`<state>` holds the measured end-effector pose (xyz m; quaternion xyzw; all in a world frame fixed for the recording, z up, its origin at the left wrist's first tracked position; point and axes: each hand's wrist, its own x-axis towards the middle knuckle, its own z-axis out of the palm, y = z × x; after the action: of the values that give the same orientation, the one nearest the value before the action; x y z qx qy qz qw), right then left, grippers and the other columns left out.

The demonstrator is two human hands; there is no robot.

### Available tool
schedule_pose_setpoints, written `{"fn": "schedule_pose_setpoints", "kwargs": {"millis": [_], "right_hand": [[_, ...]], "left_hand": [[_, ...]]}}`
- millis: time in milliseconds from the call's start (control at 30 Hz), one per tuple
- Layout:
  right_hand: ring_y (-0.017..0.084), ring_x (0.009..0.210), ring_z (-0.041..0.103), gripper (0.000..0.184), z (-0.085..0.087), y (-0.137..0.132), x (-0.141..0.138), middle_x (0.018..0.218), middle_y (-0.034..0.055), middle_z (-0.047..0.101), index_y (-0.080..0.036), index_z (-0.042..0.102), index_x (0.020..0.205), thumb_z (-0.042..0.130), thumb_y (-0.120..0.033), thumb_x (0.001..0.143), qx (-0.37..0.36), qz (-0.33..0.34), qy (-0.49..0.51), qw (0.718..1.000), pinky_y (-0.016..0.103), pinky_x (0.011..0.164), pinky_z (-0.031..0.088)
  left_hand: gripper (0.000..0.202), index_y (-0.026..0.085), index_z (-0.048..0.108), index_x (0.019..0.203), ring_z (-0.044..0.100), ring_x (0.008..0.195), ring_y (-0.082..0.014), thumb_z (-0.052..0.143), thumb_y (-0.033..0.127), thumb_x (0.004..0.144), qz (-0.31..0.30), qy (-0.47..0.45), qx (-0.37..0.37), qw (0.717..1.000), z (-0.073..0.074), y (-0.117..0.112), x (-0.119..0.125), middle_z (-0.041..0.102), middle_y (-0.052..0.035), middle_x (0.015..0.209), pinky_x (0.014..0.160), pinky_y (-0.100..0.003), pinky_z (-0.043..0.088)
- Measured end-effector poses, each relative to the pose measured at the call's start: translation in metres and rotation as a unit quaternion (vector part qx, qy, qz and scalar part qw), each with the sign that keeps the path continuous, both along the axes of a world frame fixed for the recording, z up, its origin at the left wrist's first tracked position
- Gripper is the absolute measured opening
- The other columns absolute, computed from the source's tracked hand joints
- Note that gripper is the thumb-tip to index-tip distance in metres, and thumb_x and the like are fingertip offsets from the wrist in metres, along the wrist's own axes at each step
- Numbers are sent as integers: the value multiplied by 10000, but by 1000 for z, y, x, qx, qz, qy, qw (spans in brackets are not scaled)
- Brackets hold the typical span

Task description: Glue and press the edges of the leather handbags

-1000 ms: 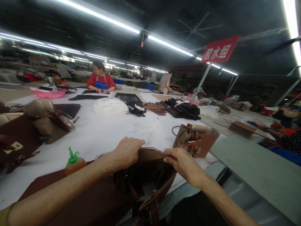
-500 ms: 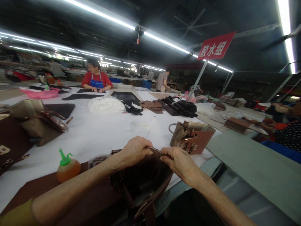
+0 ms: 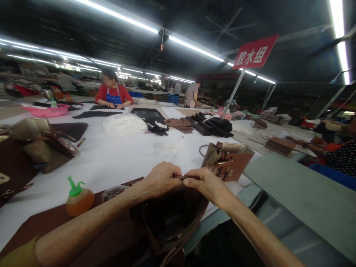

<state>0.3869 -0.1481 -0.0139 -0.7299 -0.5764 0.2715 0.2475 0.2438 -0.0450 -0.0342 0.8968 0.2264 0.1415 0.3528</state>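
Note:
A dark brown handbag (image 3: 178, 207) stands open in front of me, its inside in shadow. My left hand (image 3: 162, 180) pinches the bag's far top edge between thumb and fingers. Close beside it, my right hand (image 3: 204, 183) grips the same edge, the thumbs nearly meeting. To the left, a squeeze bottle (image 3: 80, 202) with a green spout holds orange liquid and rests on a flat brown sheet (image 3: 33, 230). A clear plastic-wrapped bundle (image 3: 114, 193) lies behind my left forearm.
Another brown handbag (image 3: 236, 163) stands behind my right hand, and more bags (image 3: 47, 148) are at the left. A white plastic bag (image 3: 124, 124) and black pieces (image 3: 213, 126) lie farther back on the white table (image 3: 116, 157). A person in red (image 3: 114, 92) works across from me.
My right hand has moved left along the bag's edge, closing the gap to my left hand. Both still pinch the edge.

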Motion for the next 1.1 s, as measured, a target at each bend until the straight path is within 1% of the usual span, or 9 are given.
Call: {"fn": "schedule_pose_setpoints", "kwargs": {"millis": [100,200,367,533,667,767,867,967,1100], "right_hand": [[104,544,425,216,-7,4,5,566,-28,535,-148,679,764,547,-310,710,-10,-9,108,994,224,530,302],[114,583,464,254,-12,6,10,613,-5,590,-124,693,813,609,-307,657,0,-11,199,980,231,574,327],[107,543,448,267,-9,7,12,565,-13,559,-113,676,746,638,-351,632,-13,-19,255,967,230,553,316],[80,474,311,251,-9,9,9,478,-60,374,-147,543,565,563,-366,687,-3,-12,198,980,228,479,220],[77,476,244,262,-13,11,10,489,-67,299,-164,472,541,516,-348,723,9,-12,160,987,241,470,165],[78,476,234,269,-14,10,10,489,-68,280,-170,449,533,503,-346,729,10,-13,141,990,246,470,158],[81,475,246,249,-13,9,10,488,-64,291,-168,483,552,492,-342,730,8,-15,129,992,247,468,163],[84,466,248,232,-12,9,8,480,-64,294,-169,520,587,483,-343,736,4,-19,116,993,249,458,159],[85,472,265,246,-10,10,6,490,-59,294,-172,482,562,469,-333,748,5,-15,104,994,245,458,169]], "left_hand": [[234,158,645,706,469,604,-118,490,332,706,-19,-3,-11,1000,0,1,-2,549,24,599,500,-191,304],[189,171,643,766,469,597,-109,539,284,656,-43,1,-31,999,2,3,-5,548,38,619,496,-181,308],[259,164,657,774,447,557,-98,447,311,732,-47,-6,-33,998,5,7,-6,535,31,599,484,-184,314],[273,161,675,775,466,566,-104,433,269,714,-34,4,-20,999,3,11,-2,563,28,595,501,-188,331],[267,163,678,743,484,588,-119,437,262,687,-13,5,-41,999,1,13,2,566,21,595,507,-193,341],[269,152,680,741,488,608,-131,452,272,662,-12,24,-69,997,1,15,5,570,10,610,513,-198,348],[284,143,681,742,489,610,-135,451,287,655,-13,36,-83,996,1,14,7,574,5,621,523,-204,355],[283,139,678,725,479,594,-129,449,290,655,-10,40,-78,996,2,13,8,564,7,605,524,-204,352],[271,136,666,679,463,576,-122,450,299,662,-2,43,-58,997,4,14,9,542,10,570,499,-199,328]]}}
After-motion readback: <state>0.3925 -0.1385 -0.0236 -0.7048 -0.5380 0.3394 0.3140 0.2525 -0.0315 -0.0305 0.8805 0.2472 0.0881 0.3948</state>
